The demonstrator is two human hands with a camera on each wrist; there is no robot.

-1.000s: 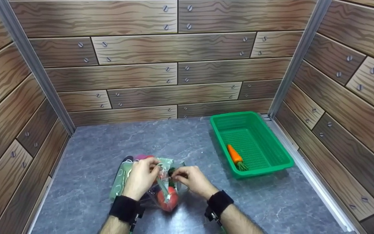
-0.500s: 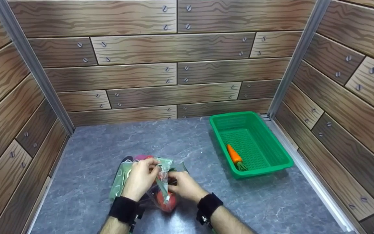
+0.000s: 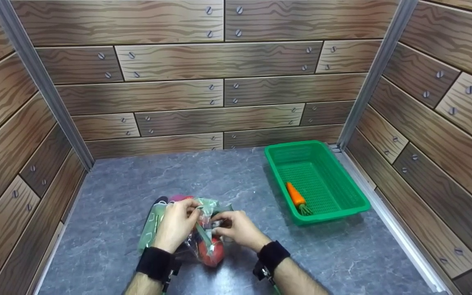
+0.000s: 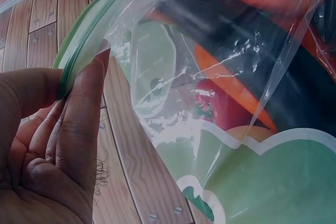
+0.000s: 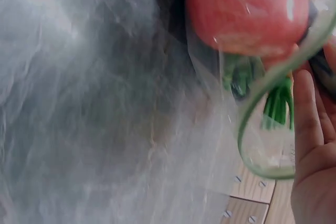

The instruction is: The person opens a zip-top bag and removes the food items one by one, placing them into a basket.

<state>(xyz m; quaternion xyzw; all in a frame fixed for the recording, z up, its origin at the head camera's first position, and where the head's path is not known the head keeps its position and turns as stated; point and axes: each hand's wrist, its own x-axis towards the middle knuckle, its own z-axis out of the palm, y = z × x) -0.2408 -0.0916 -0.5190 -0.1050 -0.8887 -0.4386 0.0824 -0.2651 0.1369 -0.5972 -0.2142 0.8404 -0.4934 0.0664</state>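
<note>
A clear zip bag with green print [image 4: 252, 171] lies at the front of the table, full of vegetables. My left hand [image 3: 178, 221] pinches its green zip edge [image 4: 79, 66] between thumb and fingers. Through the plastic show a red tomato [image 3: 211, 253], a dark eggplant [image 4: 226, 45], an orange carrot [image 4: 231, 87] and a pinkish-red pepper [image 4: 223, 103]. My right hand [image 3: 242, 231] reaches in at the bag's mouth, thumb and fingers curled about the eggplant. In the right wrist view, its fingers [image 5: 307, 114] sit inside the zip rim, beside green carrot tops [image 5: 278, 106].
A green plastic basket [image 3: 352, 205] stands at the right, with one carrot [image 3: 295, 194] inside along its left wall. The grey marbled table [image 3: 137, 176] is enclosed at the back and sides by wood-patterned walls [image 3: 178, 94].
My right hand has gone from the bag's edge into its mouth, then drawn back slightly up and right, fingers curled about the eggplant. The left hand keeps its pinch.
</note>
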